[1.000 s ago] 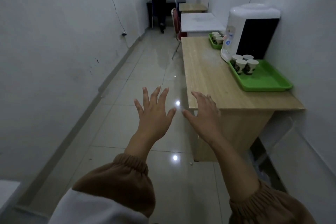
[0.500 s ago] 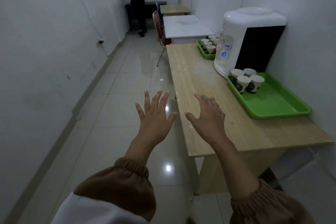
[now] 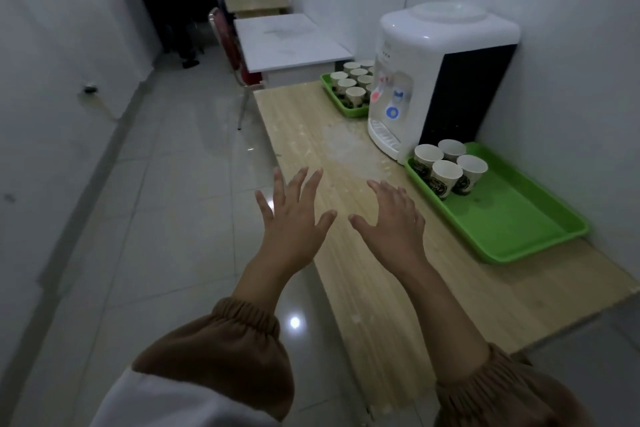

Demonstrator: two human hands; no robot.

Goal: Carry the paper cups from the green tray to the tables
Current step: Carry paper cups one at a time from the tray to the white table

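A near green tray point(image 3: 519, 222) lies on the wooden table point(image 3: 363, 270) to my right, with several white paper cups point(image 3: 448, 166) clustered at its far left corner. A second green tray point(image 3: 337, 102) with several more cups point(image 3: 355, 85) sits further along, behind the water dispenser. My left hand point(image 3: 294, 215) hovers over the table's left edge, fingers spread and holding nothing. My right hand point(image 3: 393, 222) is held out above the tabletop, also spread and holding nothing, a short way left of the near tray.
A white and black water dispenser point(image 3: 440, 80) stands between the two trays against the right wall. Beyond are a white table point(image 3: 287, 43), a red chair point(image 3: 228, 45), a further wooden table point(image 3: 254, 2) and a person in dark clothes point(image 3: 166, 3). Tiled floor point(image 3: 166, 218) runs along the left.
I have moved closer to the wooden table; the trays and dispenser look larger and nearer. Both hands stay spread and now reach over the tabletop.
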